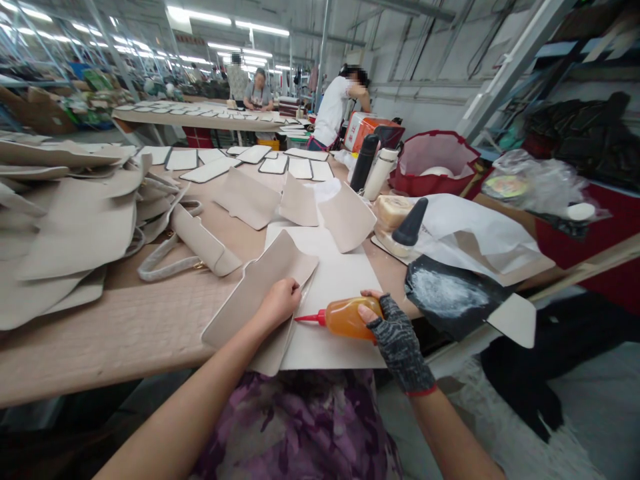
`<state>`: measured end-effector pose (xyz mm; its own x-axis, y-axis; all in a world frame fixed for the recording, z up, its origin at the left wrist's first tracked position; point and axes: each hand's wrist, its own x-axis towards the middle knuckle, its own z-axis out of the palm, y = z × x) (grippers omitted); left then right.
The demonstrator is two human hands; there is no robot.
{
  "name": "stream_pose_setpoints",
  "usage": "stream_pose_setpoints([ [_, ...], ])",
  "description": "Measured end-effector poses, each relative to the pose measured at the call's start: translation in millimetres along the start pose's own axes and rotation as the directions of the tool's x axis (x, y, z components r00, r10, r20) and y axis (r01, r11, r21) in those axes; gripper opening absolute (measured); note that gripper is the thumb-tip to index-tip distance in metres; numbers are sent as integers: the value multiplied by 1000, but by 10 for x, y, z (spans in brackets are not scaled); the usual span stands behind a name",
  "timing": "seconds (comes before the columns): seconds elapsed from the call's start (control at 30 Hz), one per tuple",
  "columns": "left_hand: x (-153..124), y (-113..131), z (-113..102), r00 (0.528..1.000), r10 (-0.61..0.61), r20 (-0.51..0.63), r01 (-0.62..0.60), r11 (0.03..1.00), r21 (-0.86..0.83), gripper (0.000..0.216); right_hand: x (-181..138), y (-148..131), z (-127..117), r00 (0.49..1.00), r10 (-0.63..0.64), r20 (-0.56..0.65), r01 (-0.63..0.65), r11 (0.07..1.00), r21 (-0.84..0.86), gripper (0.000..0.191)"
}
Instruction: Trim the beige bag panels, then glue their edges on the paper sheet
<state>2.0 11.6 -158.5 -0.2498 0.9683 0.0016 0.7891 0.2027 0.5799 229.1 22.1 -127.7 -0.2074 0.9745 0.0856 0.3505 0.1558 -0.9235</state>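
Observation:
My left hand is closed on the edge of a beige folded leather panel lying near the table's front edge. My right hand, in a grey fingerless glove, grips an orange glue bottle with a red nozzle. The nozzle tip points left, close to the panel's edge just beside my left hand. A white sheet lies under the panel and the bottle.
Stacks of beige panels fill the left of the table, with a strap piece and more panels behind. On the right are a black cone-capped bottle, flasks, a red bag and a black scrap. People work at far tables.

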Motion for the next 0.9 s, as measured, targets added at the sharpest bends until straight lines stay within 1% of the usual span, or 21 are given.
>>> stream_pose_setpoints([
  [0.27, -17, 17, -10, 1000, 12, -17, -11, 1000, 21, 20, -213, -8, -28, 999, 18, 52, -19, 1000, 24, 49],
  [0.6, -8, 5, 2, 1000, 22, -10, -22, 999, 36, 21, -359, -20, -6, 993, 71, 98, -86, 983, 161, 46],
  [0.7, -19, 9, -3, 1000, 23, -11, -22, 999, 42, 22, -363, -6, -30, 987, 111, 113, -134, 966, 219, 45],
  [0.77, -29, 12, -10, 1000, 22, -9, -22, 999, 42, 22, -342, 29, -87, 976, 171, 135, -204, 931, 302, 43],
  [0.8, -35, 14, -14, 1000, 23, -6, -23, 999, 41, 22, -323, 55, -125, 966, 213, 146, -252, 898, 360, 41],
  [0.83, -42, 16, -19, 1000, 27, -1, -26, 999, 39, 22, -297, 87, -166, 953, 262, 156, -304, 844, 442, 38],
  [0.9, -58, 18, -31, 999, 38, 13, -38, 999, 38, 20, -231, 160, -241, 923, 346, 170, -373, 687, 624, 29],
])
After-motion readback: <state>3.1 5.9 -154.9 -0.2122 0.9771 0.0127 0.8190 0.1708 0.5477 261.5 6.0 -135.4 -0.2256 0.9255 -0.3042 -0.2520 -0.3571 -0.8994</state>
